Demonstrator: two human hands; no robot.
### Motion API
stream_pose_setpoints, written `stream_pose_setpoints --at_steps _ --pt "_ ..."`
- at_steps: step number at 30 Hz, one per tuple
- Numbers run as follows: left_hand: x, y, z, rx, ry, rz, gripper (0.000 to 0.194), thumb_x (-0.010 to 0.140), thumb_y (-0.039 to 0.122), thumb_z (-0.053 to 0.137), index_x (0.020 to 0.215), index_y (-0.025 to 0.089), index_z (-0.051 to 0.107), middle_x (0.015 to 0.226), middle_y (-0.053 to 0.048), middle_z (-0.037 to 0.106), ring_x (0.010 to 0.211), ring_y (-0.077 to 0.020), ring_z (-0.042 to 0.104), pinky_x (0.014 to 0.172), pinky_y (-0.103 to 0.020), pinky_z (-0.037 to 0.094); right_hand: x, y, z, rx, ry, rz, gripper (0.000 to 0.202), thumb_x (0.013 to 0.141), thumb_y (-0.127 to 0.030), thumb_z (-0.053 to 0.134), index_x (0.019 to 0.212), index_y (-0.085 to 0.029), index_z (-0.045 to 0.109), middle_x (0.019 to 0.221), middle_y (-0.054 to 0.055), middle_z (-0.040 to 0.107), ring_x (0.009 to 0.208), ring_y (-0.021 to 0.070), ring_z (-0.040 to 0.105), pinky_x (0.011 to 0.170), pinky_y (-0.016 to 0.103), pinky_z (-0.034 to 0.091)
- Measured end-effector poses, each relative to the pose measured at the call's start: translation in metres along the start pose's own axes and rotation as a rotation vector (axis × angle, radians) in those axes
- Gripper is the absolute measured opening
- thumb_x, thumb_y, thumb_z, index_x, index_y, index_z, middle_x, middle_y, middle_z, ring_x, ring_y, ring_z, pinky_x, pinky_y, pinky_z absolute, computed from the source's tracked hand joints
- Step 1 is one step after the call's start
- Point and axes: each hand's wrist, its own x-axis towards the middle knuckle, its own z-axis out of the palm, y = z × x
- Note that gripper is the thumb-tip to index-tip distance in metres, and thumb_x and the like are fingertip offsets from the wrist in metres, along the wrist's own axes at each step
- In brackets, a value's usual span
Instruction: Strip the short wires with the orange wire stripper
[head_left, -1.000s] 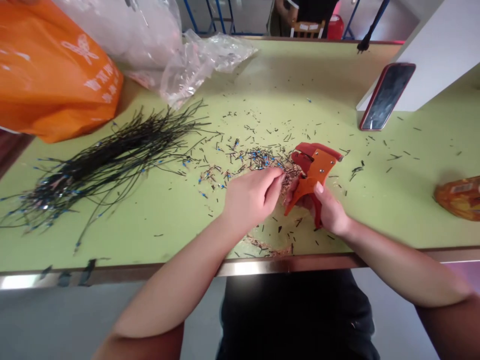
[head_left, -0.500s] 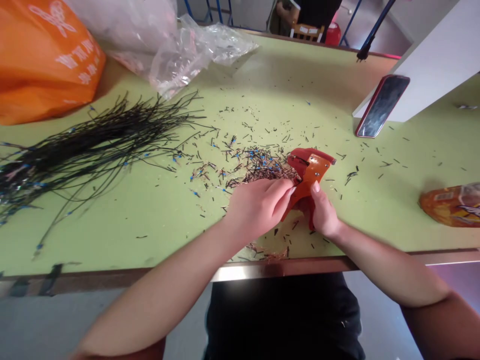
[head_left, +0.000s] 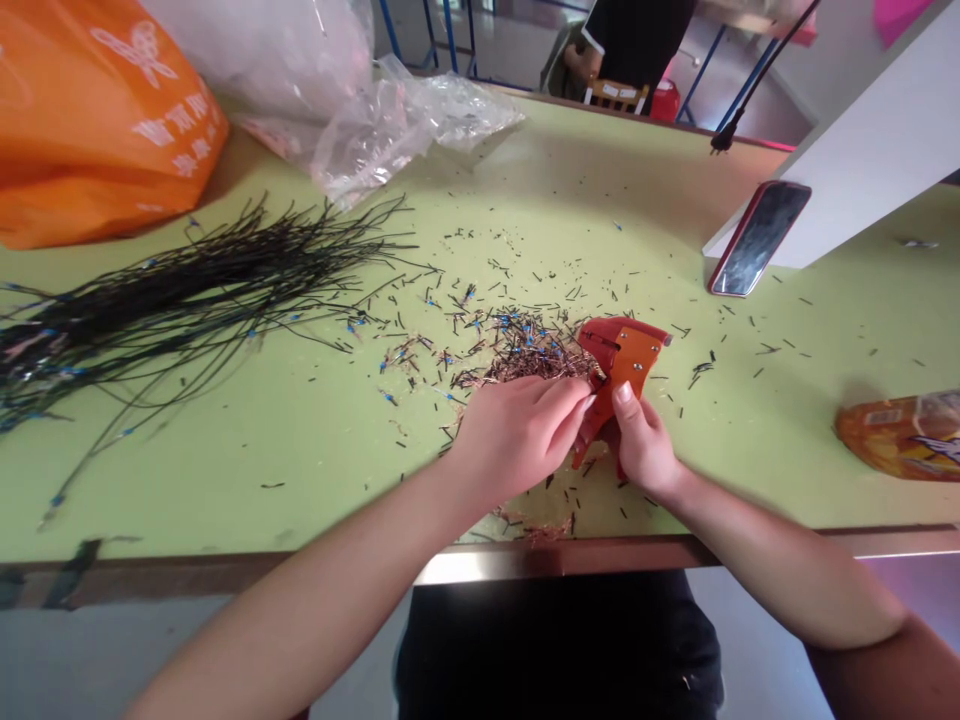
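My right hand point(head_left: 643, 440) is wrapped round the handles of a red and orange wire stripper point(head_left: 628, 352), its thumb lying on the orange side. The tool is held upright over the table, head up. My left hand point(head_left: 517, 425) is closed in a pinch against the left side of the stripper's head. Whatever lies between its fingertips is mostly hidden and too small to make out. Just behind the left hand lies a heap of short black wire offcuts point(head_left: 534, 345) with blue bits and copper strands among them. A long bundle of black wires point(head_left: 202, 270) lies to the left.
An orange bag point(head_left: 97, 130) and clear plastic bags point(head_left: 390, 120) stand at the back left. A phone point(head_left: 761, 238) leans on a white panel point(head_left: 847, 150). An orange packet point(head_left: 900, 435) lies at the right. Beyond the table are a person point(head_left: 630, 40) and a hanging plug point(head_left: 724, 137).
The stripper's handles are closer together than before, and its head has shifted slightly. My left hand stays pinched beside it. The camera has tilted a little, so the table appears lower.
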Motion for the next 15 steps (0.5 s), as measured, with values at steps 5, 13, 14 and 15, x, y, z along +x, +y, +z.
stream_pose_setpoints --at_steps 5,13,14,15 --pt "0.0 0.001 0.001 -0.023 -0.001 -0.001 0.022 0.106 0.02 0.049 0.091 0.02 0.066 0.062 0.002 0.066 0.055 -0.012 0.058 0.052 -0.028 0.037 0.002 0.0 0.004 -0.012 -0.077 -0.011 0.063 0.093 -0.084 0.052 0.065 -0.027 0.05 0.053 0.0 0.05 0.045 0.0179 0.05 0.04 0.035 0.045" --pt "0.006 -0.008 -0.011 -0.227 0.023 -0.218 0.015 0.109 0.025 0.05 0.106 0.021 0.064 0.072 0.002 0.069 0.059 -0.0113 0.06 0.056 -0.027 0.042 0.01 -0.015 -0.005 0.215 -0.193 0.093 0.061 0.094 -0.083 0.051 0.076 -0.025 0.059 0.059 -0.002 0.053 0.052 0.0162 0.056 0.055 0.033 0.054" --pt "0.007 -0.01 -0.013 -0.269 0.023 -0.282 0.016 0.11 0.026 0.047 0.11 0.021 0.062 0.07 0.003 0.066 0.057 -0.011 0.058 0.055 -0.026 0.042 0.011 -0.018 -0.008 0.232 -0.231 0.114 0.063 0.093 -0.085 0.048 0.081 -0.024 0.062 0.062 -0.001 0.056 0.056 0.0173 0.059 0.059 0.034 0.057" --pt "0.008 -0.013 -0.015 -0.309 0.023 -0.33 0.017 0.111 0.027 0.044 0.114 0.021 0.059 0.069 0.004 0.062 0.055 -0.011 0.056 0.055 -0.027 0.041 0.012 -0.021 -0.012 0.238 -0.268 0.13 0.066 0.093 -0.086 0.047 0.084 -0.023 0.064 0.065 0.0 0.059 0.058 0.0182 0.062 0.063 0.035 0.058"
